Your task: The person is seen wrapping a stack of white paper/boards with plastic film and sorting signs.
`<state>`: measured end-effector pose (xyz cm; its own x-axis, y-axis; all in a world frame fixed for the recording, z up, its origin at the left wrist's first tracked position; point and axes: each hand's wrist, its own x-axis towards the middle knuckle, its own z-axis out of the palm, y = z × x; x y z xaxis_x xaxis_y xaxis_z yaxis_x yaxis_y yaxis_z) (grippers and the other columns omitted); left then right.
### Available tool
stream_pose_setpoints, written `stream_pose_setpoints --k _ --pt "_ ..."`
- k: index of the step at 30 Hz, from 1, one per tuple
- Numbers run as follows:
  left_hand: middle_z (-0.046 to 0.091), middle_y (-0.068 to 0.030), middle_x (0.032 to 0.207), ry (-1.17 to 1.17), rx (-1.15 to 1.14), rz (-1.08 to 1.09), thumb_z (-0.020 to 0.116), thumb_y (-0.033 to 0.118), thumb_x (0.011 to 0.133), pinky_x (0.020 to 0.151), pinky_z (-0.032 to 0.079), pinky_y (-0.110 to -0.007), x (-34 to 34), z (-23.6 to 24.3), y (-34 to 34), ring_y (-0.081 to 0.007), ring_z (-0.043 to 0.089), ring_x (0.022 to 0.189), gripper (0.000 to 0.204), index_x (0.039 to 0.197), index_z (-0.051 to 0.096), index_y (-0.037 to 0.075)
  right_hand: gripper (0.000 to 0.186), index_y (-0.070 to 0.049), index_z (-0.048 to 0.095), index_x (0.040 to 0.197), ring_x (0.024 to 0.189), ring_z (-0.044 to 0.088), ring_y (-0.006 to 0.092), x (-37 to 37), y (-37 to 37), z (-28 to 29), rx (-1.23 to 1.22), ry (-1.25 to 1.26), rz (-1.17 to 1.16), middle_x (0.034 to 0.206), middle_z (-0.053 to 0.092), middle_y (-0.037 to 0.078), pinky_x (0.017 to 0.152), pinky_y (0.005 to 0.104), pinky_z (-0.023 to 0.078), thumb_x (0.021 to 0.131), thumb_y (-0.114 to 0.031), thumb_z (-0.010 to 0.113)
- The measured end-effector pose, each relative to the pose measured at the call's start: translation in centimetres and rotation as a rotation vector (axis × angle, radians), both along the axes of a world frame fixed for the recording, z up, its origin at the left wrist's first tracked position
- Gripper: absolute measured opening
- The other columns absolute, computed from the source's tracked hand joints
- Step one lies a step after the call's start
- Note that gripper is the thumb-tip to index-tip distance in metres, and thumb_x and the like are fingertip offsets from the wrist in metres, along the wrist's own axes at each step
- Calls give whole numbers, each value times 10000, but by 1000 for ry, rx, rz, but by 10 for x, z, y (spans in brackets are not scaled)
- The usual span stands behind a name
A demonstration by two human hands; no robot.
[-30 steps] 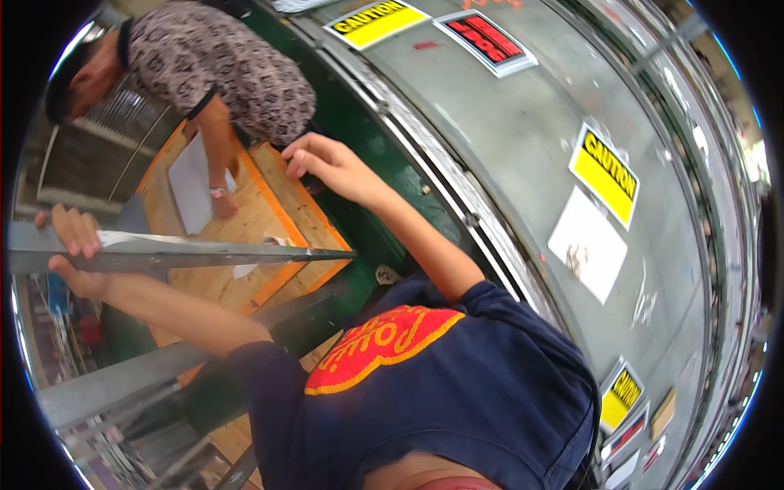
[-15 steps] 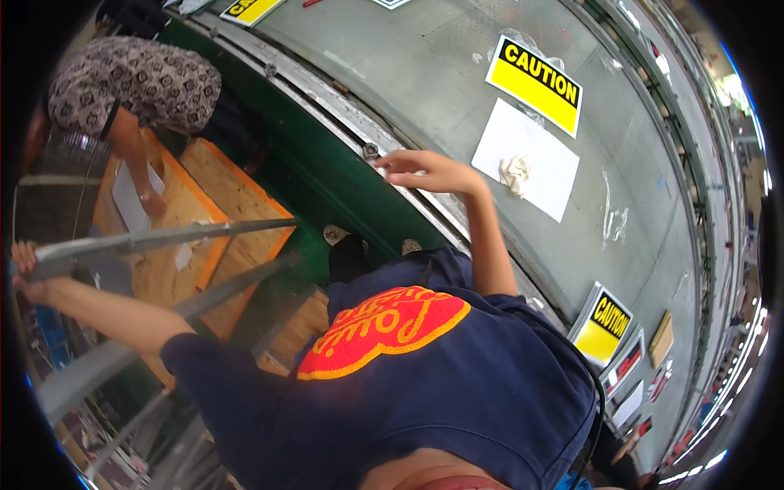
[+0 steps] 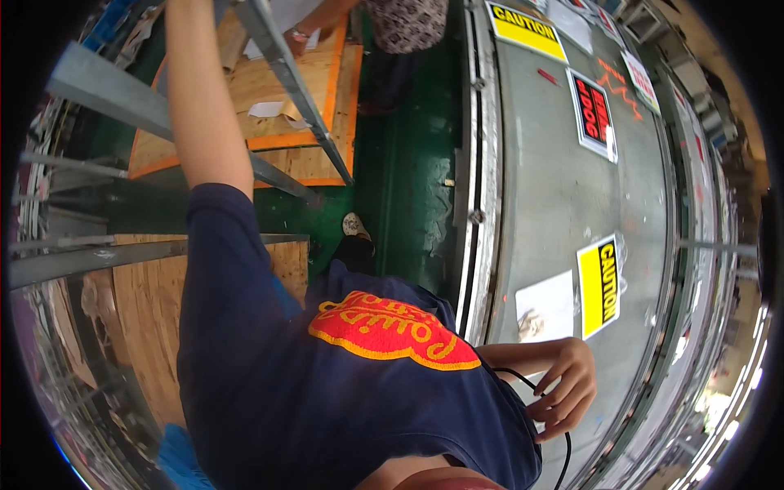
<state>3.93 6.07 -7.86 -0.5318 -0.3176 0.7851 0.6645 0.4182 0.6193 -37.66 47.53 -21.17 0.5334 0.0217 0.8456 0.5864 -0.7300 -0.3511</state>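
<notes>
At the right hand (image 3: 565,388), nearer than the unseen left hand, see a black cable (image 3: 569,451) curving from its left behind loosely curled fingers (image 3: 576,400) to just below, cannot tell whether gripped, and find just ahead a white sheet (image 3: 551,298) bearing a crumpled wad (image 3: 531,327) on a grey worktop (image 3: 543,180).

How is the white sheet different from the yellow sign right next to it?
The white sheet looks plain; the yellow sign has a black part with big letters. A pale crumpled thing lies on the white sheet, but nothing covers the yellow sign's face. Both lie on the gray surface.
</notes>
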Motion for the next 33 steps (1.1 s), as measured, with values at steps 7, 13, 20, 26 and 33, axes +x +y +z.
stream_pose_setpoints --k 7,13,20,26,33 --pt "398 -6 663 257 336 -123 551 301 872 505 376 -181 -8 -9 1 -75 423 528 489 1227 381 12 140 -61 648 877 687 607 179 109 -181 2 126 -96 625 769 602 88 518 244 429 860 -84 511" --pt "431 -16 664 82 68 135 581 273 858 485 422 -196 5 1 -2 -81 461 507 506 1235 373 8 471 -65 565 1144 756 581 203 204 -274 9 52 84 919 911 591 66 564 304 417 890 -445 449" --pt "515 -65 679 29 144 -96 593 280 849 526 461 -245 14 3 -16 -141 534 554 454 1182 438 14 569 -75 521 1191 790 599 204 258 -389 22 -95 48 1174 1020 607 67 606 300 427 819 -504 539" --pt "512 -36 628 108 167 -38 669 261 791 420 433 -204 9 0 -22 -135 510 478 495 1126 378 42 303 -2 567 799 681 519 168 278 -489 23 686 -152 1005 732 570 62 580 276 397 668 -190 766" --pt "555 -87 580 130 131 -45 664 145 792 426 481 -239 10 3 -30 -156 563 453 366 1028 400 51 527 -2 547 940 773 569 187 314 -533 14 65 566 459 852 590 94 644 303 427 663 -399 753"
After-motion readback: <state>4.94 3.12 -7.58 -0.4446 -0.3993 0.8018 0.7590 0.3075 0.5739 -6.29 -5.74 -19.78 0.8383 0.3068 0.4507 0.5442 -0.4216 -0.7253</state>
